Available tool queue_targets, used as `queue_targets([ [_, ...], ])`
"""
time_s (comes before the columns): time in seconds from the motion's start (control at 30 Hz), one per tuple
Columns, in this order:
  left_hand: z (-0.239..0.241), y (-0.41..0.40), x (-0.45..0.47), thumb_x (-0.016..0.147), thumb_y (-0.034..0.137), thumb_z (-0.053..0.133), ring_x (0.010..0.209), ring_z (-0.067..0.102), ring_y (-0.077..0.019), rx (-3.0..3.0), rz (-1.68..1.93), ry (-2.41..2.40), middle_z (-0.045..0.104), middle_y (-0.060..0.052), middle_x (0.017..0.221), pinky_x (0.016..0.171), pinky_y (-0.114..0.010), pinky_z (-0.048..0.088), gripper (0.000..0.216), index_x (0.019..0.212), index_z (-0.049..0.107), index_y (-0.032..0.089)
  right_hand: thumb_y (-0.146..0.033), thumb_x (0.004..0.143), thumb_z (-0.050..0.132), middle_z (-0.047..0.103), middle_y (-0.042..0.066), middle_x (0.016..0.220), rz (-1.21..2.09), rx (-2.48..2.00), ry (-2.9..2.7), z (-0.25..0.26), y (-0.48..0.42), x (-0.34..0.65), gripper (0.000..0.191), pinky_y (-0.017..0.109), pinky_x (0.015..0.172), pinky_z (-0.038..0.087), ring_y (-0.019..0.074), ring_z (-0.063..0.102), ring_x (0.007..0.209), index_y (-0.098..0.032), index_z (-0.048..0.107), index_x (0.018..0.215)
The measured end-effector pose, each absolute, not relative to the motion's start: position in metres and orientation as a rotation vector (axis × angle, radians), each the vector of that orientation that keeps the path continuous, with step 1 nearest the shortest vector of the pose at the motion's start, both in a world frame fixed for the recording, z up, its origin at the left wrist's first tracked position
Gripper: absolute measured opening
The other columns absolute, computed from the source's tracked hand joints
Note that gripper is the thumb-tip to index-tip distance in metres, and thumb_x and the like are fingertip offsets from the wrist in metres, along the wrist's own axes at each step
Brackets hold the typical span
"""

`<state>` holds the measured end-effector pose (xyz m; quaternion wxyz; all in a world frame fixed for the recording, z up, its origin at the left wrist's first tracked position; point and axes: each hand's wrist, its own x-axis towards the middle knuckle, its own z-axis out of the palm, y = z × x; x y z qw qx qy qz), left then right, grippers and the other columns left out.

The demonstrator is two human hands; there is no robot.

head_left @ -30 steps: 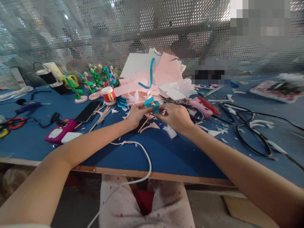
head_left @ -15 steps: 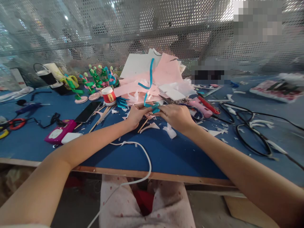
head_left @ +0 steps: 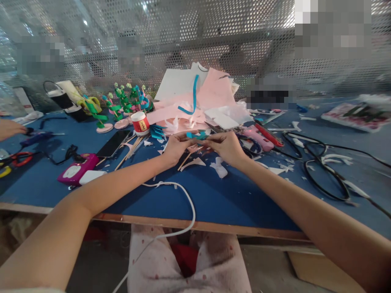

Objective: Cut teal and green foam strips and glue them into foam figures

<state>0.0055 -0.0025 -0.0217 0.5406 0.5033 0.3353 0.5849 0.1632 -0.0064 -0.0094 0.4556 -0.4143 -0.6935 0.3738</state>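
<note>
A short blue paper strip (head_left: 197,135) is pinched between my two hands over the middle of the table. My left hand (head_left: 177,149) is closed on its left end, thumb and fingers pressed together. On the other end, my right hand (head_left: 225,147) grips with its fingertips. Behind them, a longer bent blue strip (head_left: 194,95) lies on a pile of pink paper (head_left: 215,89) and white sheets. To the left of my hands are folded blue paper pieces (head_left: 157,132) and a red-and-white paper cup (head_left: 139,123).
Green paper plants (head_left: 122,101) on pink round bases stand at the back left, near a black phone (head_left: 113,143). A pink glue gun (head_left: 259,138), red-handled tool (head_left: 269,133) and black cable (head_left: 325,175) lie right. Another person's hand (head_left: 11,129) is at far left.
The blue strip's upright end is now down, and the strip lies more level between my hands. My right hand has shifted slightly. Another person's hand has appeared at the far left.
</note>
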Motion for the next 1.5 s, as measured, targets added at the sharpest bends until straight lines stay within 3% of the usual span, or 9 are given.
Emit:
queue_targets([
  [0.3,-0.028,0.003,0.005,0.051,0.034,0.079,0.063,0.061,-0.0114,1.153,1.431,0.638,0.068,0.001,0.064,0.068,-0.026,0.047,0.023,0.064,0.070,0.017,-0.040,0.050,0.079,0.065,0.006,0.051,0.975,-1.015,-1.595,-0.004,-0.011,0.160,0.028,0.026,0.046,0.047,0.0137,0.056,0.045,-0.015,0.069,0.055],
  [0.57,-0.024,0.000,0.006,0.049,0.033,0.080,0.065,0.061,-0.0112,1.075,1.436,0.656,0.068,0.002,0.064,0.073,-0.028,0.047,0.021,0.060,0.069,0.018,-0.039,0.055,0.078,0.067,0.006,0.056,0.986,-1.005,-1.573,-0.003,-0.013,0.159,0.025,0.029,0.054,0.055,0.0153,0.061,0.049,-0.016,0.069,0.060],
  [0.83,-0.027,0.001,0.005,0.052,0.032,0.080,0.066,0.062,-0.0129,1.097,1.374,0.684,0.068,0.000,0.064,0.071,-0.029,0.048,0.021,0.064,0.070,0.017,-0.039,0.053,0.078,0.067,0.006,0.056,0.933,-0.954,-1.611,-0.007,-0.012,0.158,0.024,0.030,0.052,0.054,0.0186,0.063,0.053,-0.017,0.069,0.057],
  [1.0,-0.025,-0.001,0.004,0.046,0.033,0.083,0.059,0.060,-0.0109,1.125,1.321,0.659,0.068,0.000,0.062,0.064,-0.026,0.048,0.026,0.063,0.071,0.017,-0.036,0.058,0.073,0.069,0.006,0.061,0.731,-0.956,-1.731,-0.009,-0.010,0.163,0.018,0.031,0.054,0.051,0.0204,0.064,0.058,-0.018,0.071,0.060],
  [1.17,-0.022,-0.004,0.005,0.044,0.035,0.083,0.061,0.061,-0.0122,1.167,1.291,0.713,0.069,-0.002,0.066,0.068,-0.028,0.050,0.028,0.064,0.073,0.018,-0.030,0.066,0.064,0.071,0.005,0.067,0.438,-0.904,-1.861,-0.008,-0.010,0.168,0.012,0.031,0.060,0.050,0.0203,0.065,0.064,-0.021,0.070,0.060],
  [1.5,-0.020,-0.009,0.006,0.049,0.031,0.081,0.078,0.065,-0.0182,1.312,1.364,0.769,0.073,-0.004,0.078,0.076,-0.030,0.051,0.025,0.070,0.074,0.019,-0.033,0.069,0.063,0.056,0.001,0.048,0.063,-1.083,-1.955,-0.005,-0.015,0.171,0.029,0.024,0.048,0.034,0.0135,0.052,0.048,-0.019,0.048,0.048],
])
